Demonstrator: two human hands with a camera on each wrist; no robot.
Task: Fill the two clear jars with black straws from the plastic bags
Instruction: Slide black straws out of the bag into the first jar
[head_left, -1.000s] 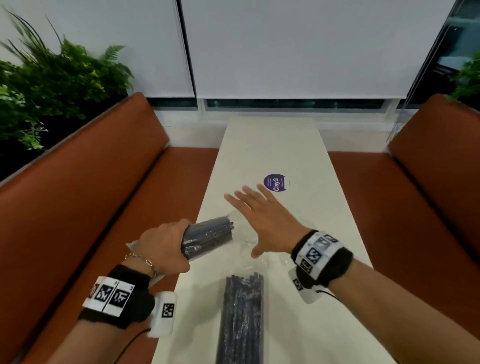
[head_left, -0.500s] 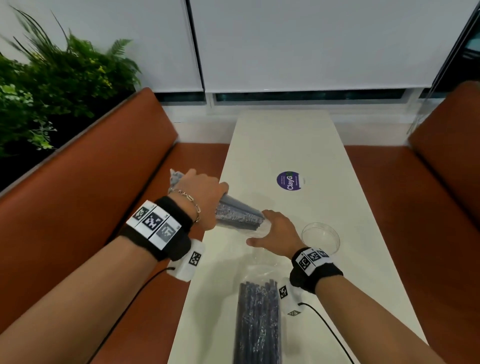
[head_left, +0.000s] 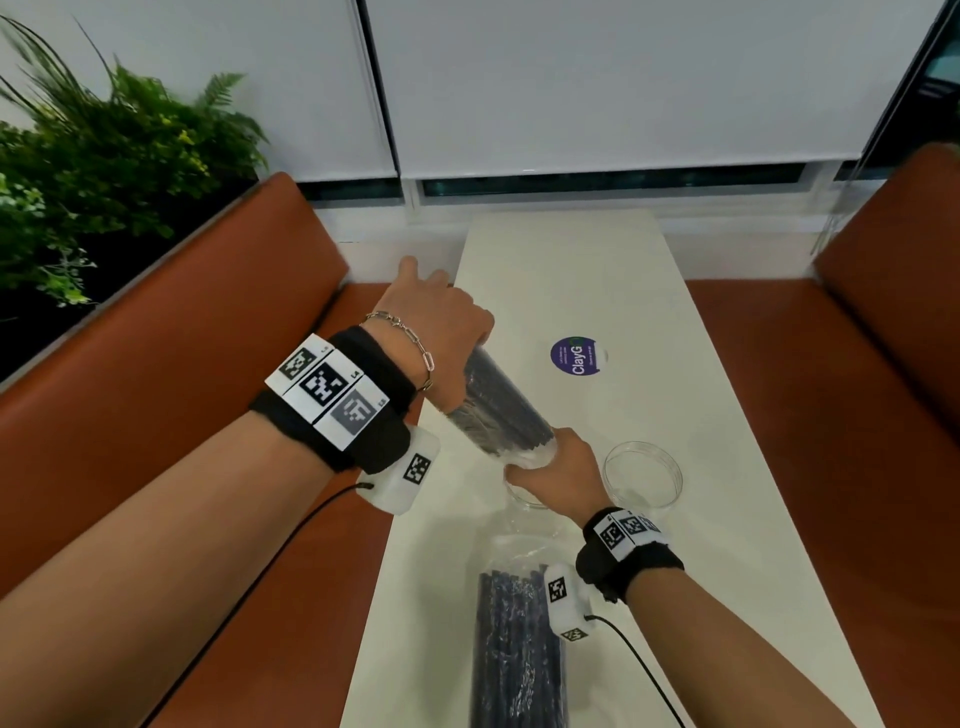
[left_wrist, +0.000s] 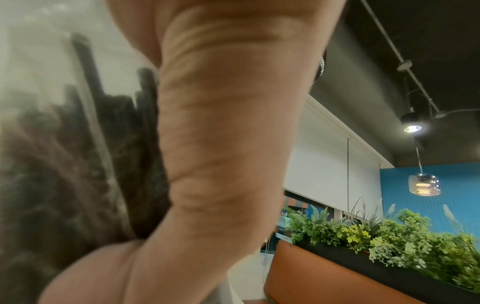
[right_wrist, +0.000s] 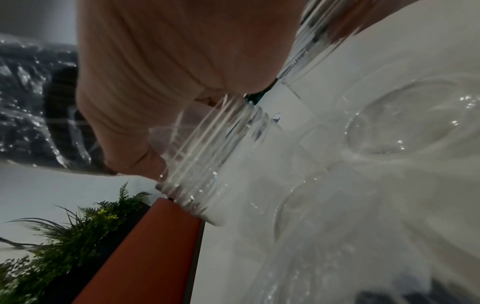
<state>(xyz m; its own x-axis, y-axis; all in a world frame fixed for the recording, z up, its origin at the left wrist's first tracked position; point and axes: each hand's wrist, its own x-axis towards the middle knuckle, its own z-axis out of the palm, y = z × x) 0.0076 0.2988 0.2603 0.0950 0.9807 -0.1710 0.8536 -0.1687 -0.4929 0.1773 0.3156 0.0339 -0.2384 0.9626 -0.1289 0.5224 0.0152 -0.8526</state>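
White table: both hands gripping — left slanted bag of black straws, right clear jar.

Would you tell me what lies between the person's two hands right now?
In the head view, a clear bag of black straws spans from the left hand down to the right hand at a jar mouth.
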